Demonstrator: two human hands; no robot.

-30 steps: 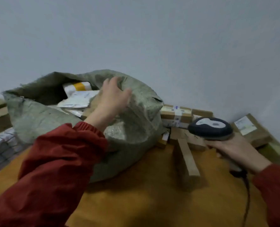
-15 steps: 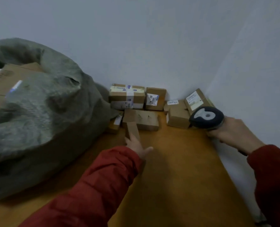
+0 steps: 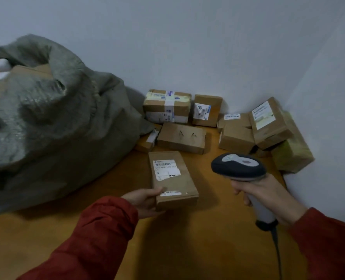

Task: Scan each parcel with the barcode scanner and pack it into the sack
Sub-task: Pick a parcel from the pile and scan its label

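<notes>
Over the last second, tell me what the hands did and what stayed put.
The left hand left the mouth of the grey-green woven sack, reached to the parcels and now holds the long flat brown cardboard parcel, label up, pulled nearer the person. The right hand kept gripping the dark grey barcode scanner, now beside that parcel. The stacked brown boxes in the corner stayed put.

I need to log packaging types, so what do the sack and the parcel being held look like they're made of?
The sack looks like woven plastic, grey-green and matte with a slight sheen on its crinkled folds. The parcel in the left hand looks like plain brown cardboard, matte, with white paper labels stuck on top.
</notes>
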